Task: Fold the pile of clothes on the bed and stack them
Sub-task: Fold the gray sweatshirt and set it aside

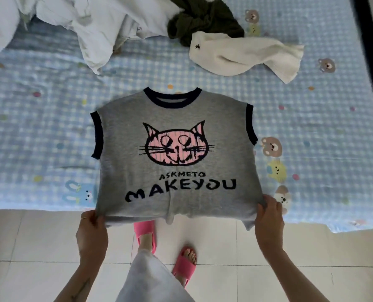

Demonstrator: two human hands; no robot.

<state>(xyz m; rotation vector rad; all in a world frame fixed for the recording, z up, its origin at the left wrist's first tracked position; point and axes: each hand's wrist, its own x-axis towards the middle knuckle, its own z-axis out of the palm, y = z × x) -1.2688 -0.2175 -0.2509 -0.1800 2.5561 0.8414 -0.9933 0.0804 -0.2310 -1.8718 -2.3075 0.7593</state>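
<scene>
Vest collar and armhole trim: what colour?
Dark navy, against the grey vest body; the collar shows clearly in the head view.

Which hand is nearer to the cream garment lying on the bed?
Right. The right hand grips the grey vest's hem corner below the cream garment; the left hand holds the opposite corner, farther away.

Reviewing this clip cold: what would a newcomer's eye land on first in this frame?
First the grey sleeveless top at centre, spread front-up over the near edge of the bed, with a pink cat face and dark lettering. The left hand and right hand pinch its two bottom corners. Next, the unfolded heap at the far edge: a white garment, a dark green garment and a cream garment.
</scene>
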